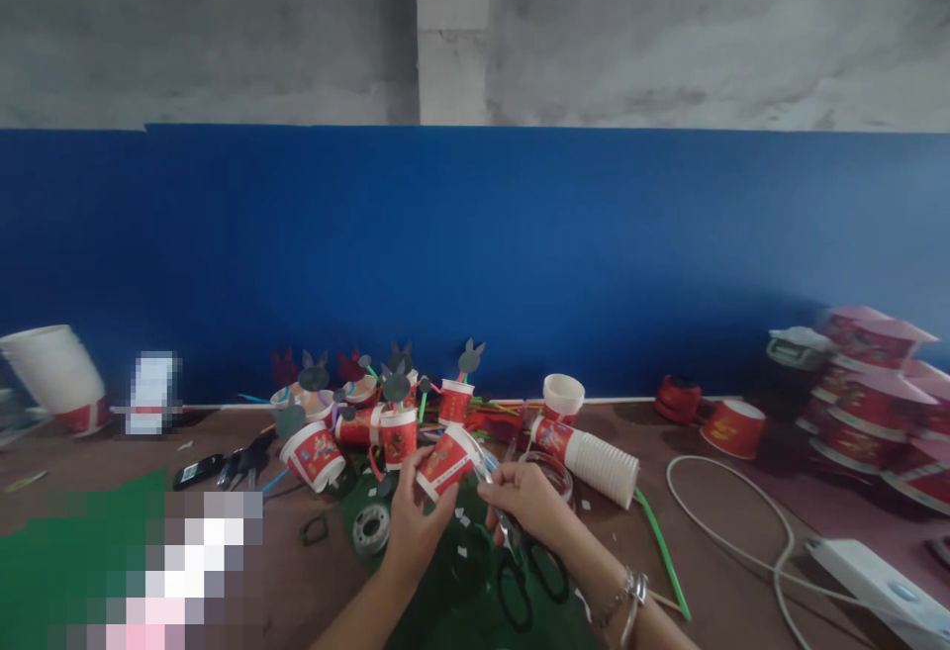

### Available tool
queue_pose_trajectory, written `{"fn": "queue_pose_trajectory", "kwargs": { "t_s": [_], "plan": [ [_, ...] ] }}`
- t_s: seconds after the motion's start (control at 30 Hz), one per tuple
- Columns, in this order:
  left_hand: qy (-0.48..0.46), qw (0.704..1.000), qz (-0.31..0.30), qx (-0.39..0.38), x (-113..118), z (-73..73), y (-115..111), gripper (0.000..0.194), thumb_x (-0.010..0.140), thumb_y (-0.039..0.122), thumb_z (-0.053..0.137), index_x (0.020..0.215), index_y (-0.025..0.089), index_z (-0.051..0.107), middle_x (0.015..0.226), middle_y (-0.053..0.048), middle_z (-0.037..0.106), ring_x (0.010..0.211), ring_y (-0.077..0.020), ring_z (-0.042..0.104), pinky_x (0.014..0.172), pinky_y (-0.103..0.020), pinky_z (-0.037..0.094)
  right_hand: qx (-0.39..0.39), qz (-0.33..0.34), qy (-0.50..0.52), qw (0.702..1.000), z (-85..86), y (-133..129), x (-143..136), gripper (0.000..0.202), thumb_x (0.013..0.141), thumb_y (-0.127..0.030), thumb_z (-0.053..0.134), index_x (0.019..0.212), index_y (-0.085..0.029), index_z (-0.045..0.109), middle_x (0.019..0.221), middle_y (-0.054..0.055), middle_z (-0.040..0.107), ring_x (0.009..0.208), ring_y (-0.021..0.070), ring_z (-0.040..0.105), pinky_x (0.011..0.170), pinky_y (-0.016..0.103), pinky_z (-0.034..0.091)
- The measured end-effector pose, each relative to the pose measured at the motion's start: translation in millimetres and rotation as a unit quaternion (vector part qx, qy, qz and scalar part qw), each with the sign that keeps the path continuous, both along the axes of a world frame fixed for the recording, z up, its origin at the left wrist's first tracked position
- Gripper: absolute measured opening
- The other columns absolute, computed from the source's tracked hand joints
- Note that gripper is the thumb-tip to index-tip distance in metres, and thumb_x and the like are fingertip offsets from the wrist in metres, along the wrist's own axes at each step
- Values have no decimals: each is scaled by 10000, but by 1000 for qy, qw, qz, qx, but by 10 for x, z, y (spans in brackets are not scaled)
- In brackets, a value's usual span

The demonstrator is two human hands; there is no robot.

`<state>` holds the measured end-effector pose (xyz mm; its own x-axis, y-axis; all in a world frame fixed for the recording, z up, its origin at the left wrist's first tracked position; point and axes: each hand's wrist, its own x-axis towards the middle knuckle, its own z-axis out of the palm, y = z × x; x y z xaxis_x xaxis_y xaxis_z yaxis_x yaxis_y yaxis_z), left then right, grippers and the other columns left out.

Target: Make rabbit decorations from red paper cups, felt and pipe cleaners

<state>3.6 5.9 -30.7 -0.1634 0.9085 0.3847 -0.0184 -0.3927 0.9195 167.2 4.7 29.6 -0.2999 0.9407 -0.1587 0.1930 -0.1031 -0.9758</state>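
My left hand [416, 519] is wrapped round a red and white paper cup [446, 464], which is tilted on its side. My right hand [528, 500] grips a pair of scissors [514, 543] around the middle, its dark handles hanging below the palm. The scissors' tips reach the white edge of the cup; whether they cut into it I cannot tell. Just behind stand red paper cups [399, 438] decorated with dark rabbit-shaped cutouts [470, 357]. A roll of tape [371, 528] lies beside my left hand, and small white scraps [461, 518] are scattered on the green mat [437, 591].
To the right lie a stack of nested cups [605, 464], a green strip [663, 553], a white cable [768, 504] and a power strip [883, 586]. Red stacked cup pieces [865, 403] stand far right. A tall white cup stack [53, 368] leans at left. A blue-painted wall [475, 234] borders the table.
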Motion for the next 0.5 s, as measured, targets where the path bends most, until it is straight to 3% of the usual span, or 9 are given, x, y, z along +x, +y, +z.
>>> {"fn": "queue_pose_trajectory", "kwargs": {
  "t_s": [0.17, 0.3, 0.37, 0.43, 0.5],
  "plan": [
    [-5, 1000, 2, 3, 11, -4, -5, 514, 716, 353, 645, 1161, 180, 455, 1139, -112, 587, 1009, -231, 614, 868, -357, 496, -23, -8, -7, 1000, 13, -10, -21, 347, 612, -484, 617, 582, -201, 417, 474, -14, 605, 378, 127, 551, 337, 195, 314],
    [-10, 1000, -14, -7, -2, -21, 8, 488, 734, 349, 630, 1161, 178, 469, 1059, -98, 637, 928, -223, 643, 813, -355, 517, 59, -33, -134, 989, 47, -68, -27, 196, 726, -350, 539, 639, -194, 458, 517, -1, 613, 413, 148, 576, 387, 214, 341],
    [-9, 1000, -15, -18, -13, -24, 16, 476, 736, 357, 628, 1151, 173, 483, 1016, -91, 656, 887, -222, 652, 778, -352, 526, 169, -45, -253, 952, 68, -99, -11, 137, 757, -268, 514, 650, -183, 500, 572, 22, 635, 507, 163, 609, 470, 228, 364],
    [-3, 999, -14, -29, -22, -19, 19, 467, 735, 362, 631, 1140, 172, 496, 1020, -92, 661, 890, -223, 651, 783, -350, 523, 275, -36, -369, 887, 95, -123, 14, 128, 782, -223, 496, 676, -174, 549, 655, 56, 668, 629, 188, 633, 554, 244, 365],
    [3, 999, -14, -34, -28, -9, 17, 459, 729, 364, 639, 1124, 170, 508, 1037, -92, 658, 915, -227, 644, 814, -350, 511, 325, -7, -449, 833, 127, -141, 38, 154, 813, -215, 467, 728, -171, 588, 736, 87, 688, 699, 210, 638, 586, 256, 353]
  ]
}}
